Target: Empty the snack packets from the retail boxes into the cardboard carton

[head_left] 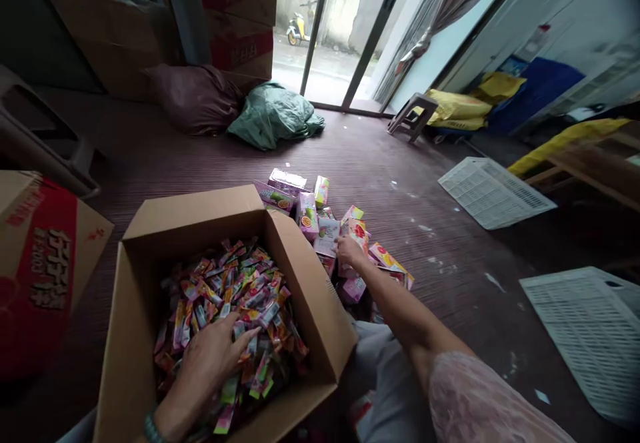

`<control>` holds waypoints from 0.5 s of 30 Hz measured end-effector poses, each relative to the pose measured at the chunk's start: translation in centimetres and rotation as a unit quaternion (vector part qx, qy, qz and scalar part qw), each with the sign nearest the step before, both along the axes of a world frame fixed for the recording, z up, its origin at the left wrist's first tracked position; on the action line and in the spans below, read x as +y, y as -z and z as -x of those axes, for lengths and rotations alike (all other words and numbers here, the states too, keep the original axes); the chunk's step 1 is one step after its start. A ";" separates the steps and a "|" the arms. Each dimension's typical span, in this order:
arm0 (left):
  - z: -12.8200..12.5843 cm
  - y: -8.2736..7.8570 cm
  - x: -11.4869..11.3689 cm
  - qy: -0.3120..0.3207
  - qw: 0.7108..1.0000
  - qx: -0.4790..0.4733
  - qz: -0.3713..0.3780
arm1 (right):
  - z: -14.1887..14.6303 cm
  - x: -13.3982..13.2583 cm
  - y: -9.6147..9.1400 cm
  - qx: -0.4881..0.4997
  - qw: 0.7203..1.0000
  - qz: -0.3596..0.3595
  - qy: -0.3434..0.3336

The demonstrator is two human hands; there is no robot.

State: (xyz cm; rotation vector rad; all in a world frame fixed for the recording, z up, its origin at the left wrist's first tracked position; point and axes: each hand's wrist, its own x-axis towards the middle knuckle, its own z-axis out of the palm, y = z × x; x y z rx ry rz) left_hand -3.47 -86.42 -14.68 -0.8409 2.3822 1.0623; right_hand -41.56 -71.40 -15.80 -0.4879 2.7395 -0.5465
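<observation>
A large open cardboard box stands in front of me, filled with many small colourful stick sachets. My left hand is inside it, resting on the sachets, with thumb and forefinger apart; its other fingers are partly hidden. To the right of the carton, a heap of small printed fruit cartons lies on the floor. My right hand reaches into this heap, its fingers curled at the edge of a pale small carton. A pink-and-green carton lies just beyond, and a yellow-and-pink one to the right.
A red-and-brown carton is at the left, near a stool. Purple and green sacks lie ahead by glass doors. White plastic crates and paper scraps are on the floor at right. Another stool stands beyond.
</observation>
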 end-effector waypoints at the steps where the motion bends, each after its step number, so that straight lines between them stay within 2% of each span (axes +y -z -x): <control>1: 0.1 0.1 -0.1 -0.005 1.000 -0.007 0.001 | 0.5 -0.4 1.1 0.022 0.999 -0.021 0.015; 4: 0.1 0.9 -0.4 -0.006 0.999 -0.029 0.013 | 2.3 0.8 3.3 0.075 0.980 -0.153 0.102; 6: 0.1 1.7 -0.3 0.001 0.999 -0.044 0.002 | 3.0 2.4 4.4 0.057 0.959 -0.241 0.135; 7: 0.1 2.1 -0.2 0.006 0.999 -0.048 -0.008 | 3.1 3.2 4.9 0.042 0.953 -0.262 0.144; 11: 0.5 2.6 0.0 0.010 0.999 -0.029 -0.022 | 2.3 5.1 6.4 0.048 0.951 -0.232 0.197; 13: 0.7 2.2 -0.1 -0.002 1.000 -0.013 -0.017 | 1.8 5.6 5.8 0.052 0.952 -0.206 0.221; 15: 0.9 1.6 -0.2 -0.014 1.000 -0.003 -0.018 | 1.7 6.0 4.1 0.043 0.956 -0.175 0.233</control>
